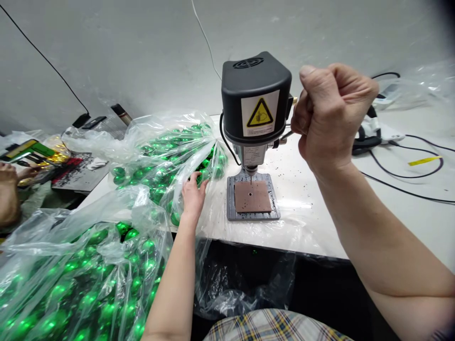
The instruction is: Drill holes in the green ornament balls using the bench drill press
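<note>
A small bench drill press (pixel 256 97) with a black motor cover and a yellow warning triangle stands on the white table. My right hand (pixel 332 111) is closed in a fist round its feed lever (pixel 286 136), most of which the fingers hide. Below the chuck, a brown square board (pixel 253 197) with a dark hole in its middle lies on the grey base (pixel 232 214). My left hand (pixel 194 192) is at the mouth of a clear plastic bag (pixel 142 130) of shiny green balls (pixel 156 177), fingers apart. Whether its fingertips touch a ball I cannot tell.
Another clear bag (pixel 106 265) full of green balls fills the near left. Black cables (pixel 408 187) and a yellow strip (pixel 424 161) lie on the right. Another person's hand (pixel 9 173) shows at the far left. Dark shavings dot the table round the drill press.
</note>
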Tool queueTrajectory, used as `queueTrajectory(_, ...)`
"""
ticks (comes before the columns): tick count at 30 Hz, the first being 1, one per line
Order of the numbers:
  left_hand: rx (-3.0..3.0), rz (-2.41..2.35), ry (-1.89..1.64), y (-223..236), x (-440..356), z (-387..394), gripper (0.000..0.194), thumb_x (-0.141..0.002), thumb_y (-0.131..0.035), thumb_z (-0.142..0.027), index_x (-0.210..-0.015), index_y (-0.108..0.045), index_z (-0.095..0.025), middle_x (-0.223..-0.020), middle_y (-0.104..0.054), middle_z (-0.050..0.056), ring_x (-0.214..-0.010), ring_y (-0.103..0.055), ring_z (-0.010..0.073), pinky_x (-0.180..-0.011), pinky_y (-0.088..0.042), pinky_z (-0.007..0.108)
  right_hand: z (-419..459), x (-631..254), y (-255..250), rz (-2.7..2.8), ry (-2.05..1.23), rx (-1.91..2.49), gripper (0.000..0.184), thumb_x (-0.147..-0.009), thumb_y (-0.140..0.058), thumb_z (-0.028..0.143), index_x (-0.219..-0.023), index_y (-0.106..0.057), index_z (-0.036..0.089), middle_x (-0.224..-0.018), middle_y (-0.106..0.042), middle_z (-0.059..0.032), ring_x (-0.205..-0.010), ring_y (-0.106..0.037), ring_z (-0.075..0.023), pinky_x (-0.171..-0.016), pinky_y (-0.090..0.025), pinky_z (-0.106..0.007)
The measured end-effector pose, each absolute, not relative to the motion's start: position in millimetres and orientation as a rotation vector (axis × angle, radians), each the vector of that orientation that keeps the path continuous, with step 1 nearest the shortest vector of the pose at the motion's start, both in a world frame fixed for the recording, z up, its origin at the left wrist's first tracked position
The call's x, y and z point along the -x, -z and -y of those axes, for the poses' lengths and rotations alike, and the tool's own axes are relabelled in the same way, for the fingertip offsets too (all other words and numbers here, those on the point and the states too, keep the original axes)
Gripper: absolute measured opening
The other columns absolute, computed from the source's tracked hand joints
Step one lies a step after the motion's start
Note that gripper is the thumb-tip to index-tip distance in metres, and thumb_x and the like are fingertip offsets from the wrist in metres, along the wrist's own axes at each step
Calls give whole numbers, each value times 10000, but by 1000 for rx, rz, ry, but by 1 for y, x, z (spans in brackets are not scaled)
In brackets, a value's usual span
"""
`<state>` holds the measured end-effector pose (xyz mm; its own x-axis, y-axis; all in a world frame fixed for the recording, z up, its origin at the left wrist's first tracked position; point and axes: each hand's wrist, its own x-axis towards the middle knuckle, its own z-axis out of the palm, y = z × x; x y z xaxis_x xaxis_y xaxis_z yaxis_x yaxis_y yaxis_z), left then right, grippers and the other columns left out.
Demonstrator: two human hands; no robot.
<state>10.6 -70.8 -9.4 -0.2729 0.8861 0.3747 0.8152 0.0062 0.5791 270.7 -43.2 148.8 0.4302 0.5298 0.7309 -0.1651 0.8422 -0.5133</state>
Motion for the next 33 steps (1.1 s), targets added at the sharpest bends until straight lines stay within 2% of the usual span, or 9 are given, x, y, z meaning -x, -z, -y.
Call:
queueTrajectory(5, -1929, -1874, -1412, 9, -44, 96, 334, -779, -784, -373, -1069, -684, -242, -1062, -683, 85, -1028, -634, 262, -937, -488, 381, 45, -270, -149, 1053, -444, 404, 573, -796, -760, 341, -464, -320, 188, -381, -322, 77, -301, -307, -37, -292, -150, -220)
queueTrajectory(9, -1451, -1608, -1612, 11, -59, 100, 394, -799, -763, -414, -1119, -662, -209, -996, -702, 62, -903, -669, 192, -823, -539, 313, 50, -270, -151, 1059, -467, 420, 526, -841, -703, 220, -471, -331, 184, -397, -307, 81, -313, -314, -34, -308, -161, -209)
queueTrajectory(12, -1175, -1395, -1799, 3, -62, 102, 462, -853, -701, -478, -1226, -626, -215, -1091, -696, 67, -998, -673, 179, -884, -542, 299, 50, -270, -150, 1069, -471, 410, 509, -841, -700, 193, -470, -351, 184, -387, -323, 79, -306, -326, -42, -306, -161, -215)
queueTrajectory(15, -1135, -1253, -1842, -6, -60, 102, 488, -873, -675, -503, -1285, -598, -255, -1206, -666, 64, -1087, -661, 186, -924, -547, 308, 48, -271, -150, 1067, -457, 395, 524, -819, -735, 232, -460, -357, 180, -371, -334, 76, -293, -321, -42, -300, -152, -216)
queueTrajectory(20, -875, -1445, -2081, 0, -13, 76, 467, -779, -770, -441, -1161, -630, -211, -1181, -648, 68, -1073, -646, 191, -898, -566, 320, 48, -271, -149, 1075, -460, 395, 531, -837, -717, 244, -471, -338, 172, -385, -325, 85, -304, -313, -25, -305, -156, -196)
queueTrajectory(23, -590, -1443, -2042, 3, 18, 62, 409, -749, -779, -407, -1063, -605, -213, -1123, -637, 58, -1010, -650, 190, -833, -590, 358, 48, -271, -148, 1081, -454, 386, 515, -839, -713, 219, -474, -353, 173, -394, -324, 85, -309, -314, -22, -304, -154, -198)
queueTrajectory(25, -640, -1336, -2005, -2, 21, 63, 425, -731, -793, -417, -1056, -588, -236, -1104, -632, 41, -985, -653, 182, -843, -594, 381, 50, -271, -148, 1083, -462, 400, 495, -854, -683, 167, -473, -366, 176, -399, -321, 85, -318, -321, -23, -308, -163, -200)
queueTrajectory(29, -903, -1181, -1995, -13, -21, 91, 580, -702, -835, -416, -1180, -546, -263, -1084, -646, 40, -921, -678, 164, -882, -591, 370, 54, -271, -148, 1080, -486, 430, 479, -871, -619, 108, -480, -354, 188, -407, -309, 86, -323, -328, -33, -315, -179, -209)
queueTrajectory(33, -998, -1164, -1695, -2, -79, 122, 558, -793, -750, -500, -1234, -516, -249, -1094, -683, 71, -907, -710, 187, -790, -601, 332, 53, -270, -148, 1083, -476, 438, 484, -873, -615, 114, -484, -337, 191, -411, -305, 80, -327, -320, -35, -319, -175, -214)
